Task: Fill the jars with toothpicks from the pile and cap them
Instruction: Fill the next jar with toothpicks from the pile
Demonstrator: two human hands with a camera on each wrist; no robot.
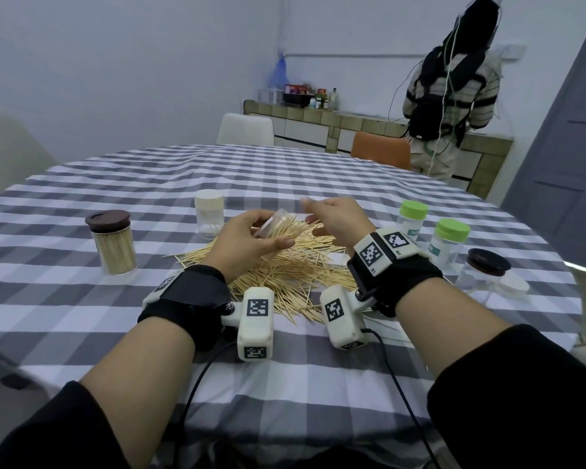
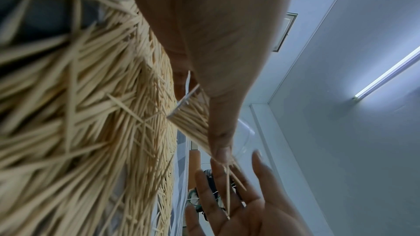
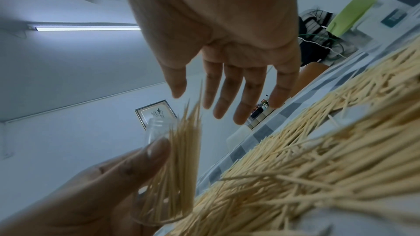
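My left hand [image 1: 251, 235] grips a clear plastic jar [image 1: 272, 222] tilted on its side above the toothpick pile [image 1: 285, 275], its mouth toward my right hand. Toothpicks fill part of the jar [image 3: 172, 171] and stick out past its mouth. My right hand [image 1: 332, 218] hovers just right of the jar with straight, spread fingers [image 3: 229, 92] and holds nothing. In the left wrist view the jar [image 2: 193, 123] lies under my thumb, and the right palm [image 2: 245, 209] faces it.
A full brown-lidded jar [image 1: 114, 242] stands at left, a white-capped jar [image 1: 209, 213] behind the pile. Two green-capped jars [image 1: 411, 220] [image 1: 449, 243] and a brown-lidded jar [image 1: 484, 272] stand at right. Chairs ring the checked table [image 1: 149, 184]; a person [image 1: 450, 96] stands at the far counter.
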